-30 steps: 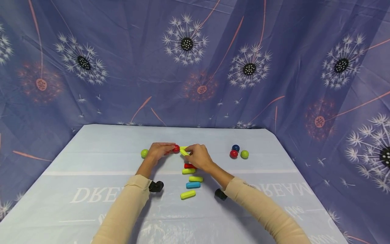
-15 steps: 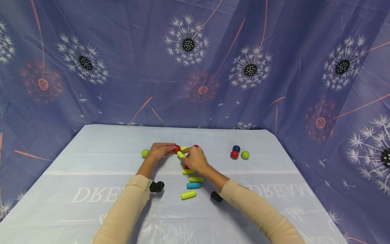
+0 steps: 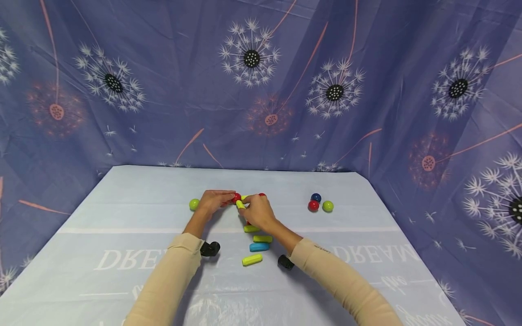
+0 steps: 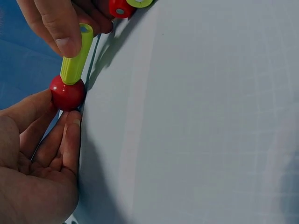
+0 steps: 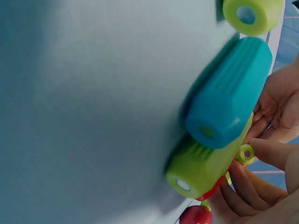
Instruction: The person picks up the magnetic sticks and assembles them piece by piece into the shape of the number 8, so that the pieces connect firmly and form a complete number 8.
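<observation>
My left hand [image 3: 212, 202] pinches a glossy red ball [image 4: 68, 94] between thumb and fingertips, near the back of the table. My right hand [image 3: 260, 212] pinches a yellow-green ridged toy rod [image 4: 76, 63] with a small round inset in its end. The far end of this rod meets the red ball in the left wrist view. In the head view, another yellow-green rod [image 3: 244, 197] extends right from the ball, partly behind my right fingers. A second red ball [image 3: 262, 194] peeks out past the right knuckles.
Below the right hand lie two yellow-green rods [image 3: 263, 238], a blue rod [image 3: 259, 247] and another yellow-green rod [image 3: 252, 260]; a red rod is mostly hidden. A green ball [image 3: 194, 204] sits left. Blue [image 3: 316, 197], red [image 3: 313, 206] and green balls [image 3: 328, 206] cluster right.
My right hand has shifted slightly left and turned the rod, bringing its end to the red ball. The second red ball has come into sight. My left hand stays in place.
</observation>
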{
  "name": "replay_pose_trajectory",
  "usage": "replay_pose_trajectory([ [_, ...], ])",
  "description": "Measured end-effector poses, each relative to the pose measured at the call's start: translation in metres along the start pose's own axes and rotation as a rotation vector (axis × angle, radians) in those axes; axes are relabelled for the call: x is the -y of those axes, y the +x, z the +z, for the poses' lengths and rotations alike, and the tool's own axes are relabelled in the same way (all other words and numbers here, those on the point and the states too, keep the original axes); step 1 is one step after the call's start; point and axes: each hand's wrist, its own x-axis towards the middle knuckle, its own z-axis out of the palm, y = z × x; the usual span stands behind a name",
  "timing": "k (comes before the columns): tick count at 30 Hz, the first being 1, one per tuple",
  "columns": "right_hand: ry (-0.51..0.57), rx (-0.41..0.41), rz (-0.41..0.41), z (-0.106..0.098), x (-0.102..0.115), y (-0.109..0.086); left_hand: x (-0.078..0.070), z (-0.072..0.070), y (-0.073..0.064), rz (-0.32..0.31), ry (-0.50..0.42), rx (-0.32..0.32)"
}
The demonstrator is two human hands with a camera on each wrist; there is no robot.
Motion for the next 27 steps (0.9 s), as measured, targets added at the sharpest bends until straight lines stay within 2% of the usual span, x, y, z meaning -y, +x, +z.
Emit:
replay_pose_trajectory([
  [6, 0.016, 0.012, 0.027, -0.0003, 0.0006, 0.0006, -0.0014, 0.0014, 0.0012, 0.006, 0.014, -0.01],
  [14, 0.074, 0.077, 0.073, -0.0026, 0.0048, -0.0017, -0.0028, 0.002, 0.0, 0.001, -0.008, -0.006],
  [27, 0.059, 0.077, 0.11, -0.0003, 0.0071, -0.0042, -0.0012, 0.0029, -0.002, -0.01, 0.008, -0.013],
])
